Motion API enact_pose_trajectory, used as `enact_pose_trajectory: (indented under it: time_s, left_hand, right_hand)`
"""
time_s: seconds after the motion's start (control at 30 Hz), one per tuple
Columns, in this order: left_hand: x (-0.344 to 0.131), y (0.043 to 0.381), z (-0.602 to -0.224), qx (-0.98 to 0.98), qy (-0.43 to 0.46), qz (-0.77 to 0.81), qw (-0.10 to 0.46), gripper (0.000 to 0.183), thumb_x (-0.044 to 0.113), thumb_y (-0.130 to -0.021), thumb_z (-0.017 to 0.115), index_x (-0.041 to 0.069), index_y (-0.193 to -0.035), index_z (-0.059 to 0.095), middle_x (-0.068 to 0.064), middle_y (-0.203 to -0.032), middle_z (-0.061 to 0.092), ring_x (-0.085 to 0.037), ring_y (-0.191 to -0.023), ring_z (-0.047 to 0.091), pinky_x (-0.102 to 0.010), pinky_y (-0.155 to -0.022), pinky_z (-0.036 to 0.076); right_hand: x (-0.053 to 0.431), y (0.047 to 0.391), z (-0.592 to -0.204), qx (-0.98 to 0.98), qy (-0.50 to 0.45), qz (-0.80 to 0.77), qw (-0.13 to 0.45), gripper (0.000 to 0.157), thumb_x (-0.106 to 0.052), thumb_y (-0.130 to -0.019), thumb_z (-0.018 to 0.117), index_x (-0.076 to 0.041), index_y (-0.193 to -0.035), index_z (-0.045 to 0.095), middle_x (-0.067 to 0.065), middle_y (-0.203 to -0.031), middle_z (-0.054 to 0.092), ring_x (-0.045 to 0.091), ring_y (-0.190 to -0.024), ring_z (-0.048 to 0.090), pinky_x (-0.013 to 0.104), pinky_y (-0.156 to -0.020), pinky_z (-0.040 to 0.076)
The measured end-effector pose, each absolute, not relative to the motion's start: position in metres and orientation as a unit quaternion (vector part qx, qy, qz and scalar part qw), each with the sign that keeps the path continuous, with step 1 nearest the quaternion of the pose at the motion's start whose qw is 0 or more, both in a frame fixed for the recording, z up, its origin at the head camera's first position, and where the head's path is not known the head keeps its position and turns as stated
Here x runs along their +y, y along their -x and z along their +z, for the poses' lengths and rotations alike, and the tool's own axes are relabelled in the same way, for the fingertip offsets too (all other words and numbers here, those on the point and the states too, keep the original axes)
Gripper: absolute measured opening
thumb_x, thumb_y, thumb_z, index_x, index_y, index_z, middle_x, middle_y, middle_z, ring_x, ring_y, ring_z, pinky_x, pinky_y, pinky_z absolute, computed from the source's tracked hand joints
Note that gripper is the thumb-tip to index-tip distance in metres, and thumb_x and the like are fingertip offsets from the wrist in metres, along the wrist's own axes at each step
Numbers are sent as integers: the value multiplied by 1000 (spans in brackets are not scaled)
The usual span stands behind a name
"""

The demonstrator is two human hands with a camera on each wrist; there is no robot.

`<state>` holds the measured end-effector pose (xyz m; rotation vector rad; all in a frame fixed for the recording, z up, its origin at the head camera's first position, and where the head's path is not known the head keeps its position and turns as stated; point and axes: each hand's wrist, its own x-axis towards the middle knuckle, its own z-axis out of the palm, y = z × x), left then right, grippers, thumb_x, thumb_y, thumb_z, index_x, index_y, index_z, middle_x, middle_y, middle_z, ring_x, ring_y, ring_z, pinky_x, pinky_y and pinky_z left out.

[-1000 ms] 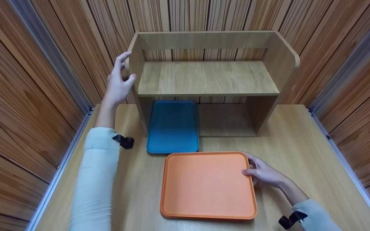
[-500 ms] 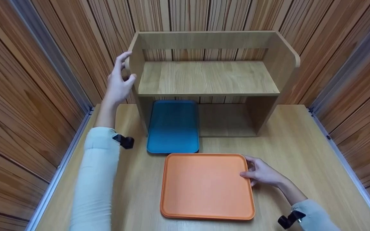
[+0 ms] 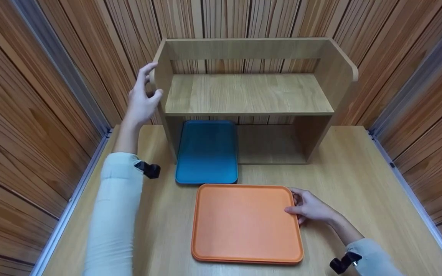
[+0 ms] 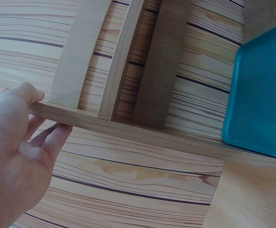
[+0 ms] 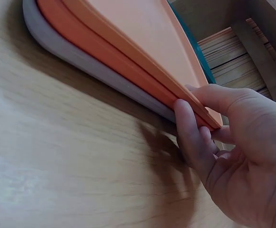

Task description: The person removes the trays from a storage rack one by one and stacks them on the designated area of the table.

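My left hand [image 3: 143, 100] grips the left side panel [image 4: 93, 122] of a two-level wooden shelf [image 3: 248, 94], thumb on one face and fingers on the other. My right hand [image 3: 308, 207] pinches the right edge of an orange tray [image 3: 246, 222], its thumb on the top rim and fingers along the side. In the right wrist view that tray lies on a darker orange tray [image 5: 93, 52], over a grey tray [image 5: 76, 59]. A blue tray [image 3: 207, 153] rests in the lower left of the shelf, its front end jutting out.
The wooden table [image 3: 343, 172] spreads in front of the shelf. Plank walls [image 3: 25, 99] enclose the back and both sides, with metal strips [image 3: 413, 180] along the table's edges.
The top orange tray's right side has shifted slightly left and toward me, lining up with the stack beneath. My right hand moved along with it; the left hand stayed put.
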<state>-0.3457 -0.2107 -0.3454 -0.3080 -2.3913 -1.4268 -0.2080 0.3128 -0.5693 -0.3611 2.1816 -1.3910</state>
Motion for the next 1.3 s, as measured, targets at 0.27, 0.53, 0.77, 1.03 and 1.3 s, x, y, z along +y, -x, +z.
enact_pose_trajectory:
  time_s: [0.27,0.53,0.77,1.03,1.3]
  left_hand:
    - [-210,346,-346,-842,106,-501,168,68,8,-114,56,33,-174,36,-7,-185,33,-33,-156,52,-18,-64,43]
    - [-211,345,-346,-840,109,-506,163,68,8,-114,55,32,-174,35,-6,-185,32,-35,-155,54,-16,-60,40]
    - [-211,343,-344,-841,112,-504,160,68,11,-114,56,34,-174,34,-3,-187,29,-35,-168,40,-20,-66,44]
    - [-211,345,-346,-846,101,-499,158,68,10,-114,56,35,-174,34,-6,-188,28,-39,-169,38,-19,-62,44]
    - [-211,346,-346,-847,95,-500,157,68,10,-115,56,37,-174,34,-7,-187,28,-39,-171,35,-35,-92,55]
  right_hand:
    - [314,207,-567,810,131,-511,257,86,-15,-104,80,11,-170,30,18,-114,62,13,-70,74,30,-59,65]
    - [316,208,-548,819,125,-493,267,105,-16,-103,83,5,-177,12,21,-121,58,19,-83,72,32,-72,68]
    - [319,213,-528,822,110,-485,276,105,-17,-104,81,5,-177,8,32,-134,56,25,-94,75,39,-83,70]
    - [320,221,-515,843,95,-469,245,98,-18,-106,79,6,-176,14,41,-153,49,44,-131,68,50,-96,69]
    - [311,233,-507,858,139,-461,180,76,-6,-106,71,10,-170,32,46,-167,39,68,-152,45,70,-117,55]
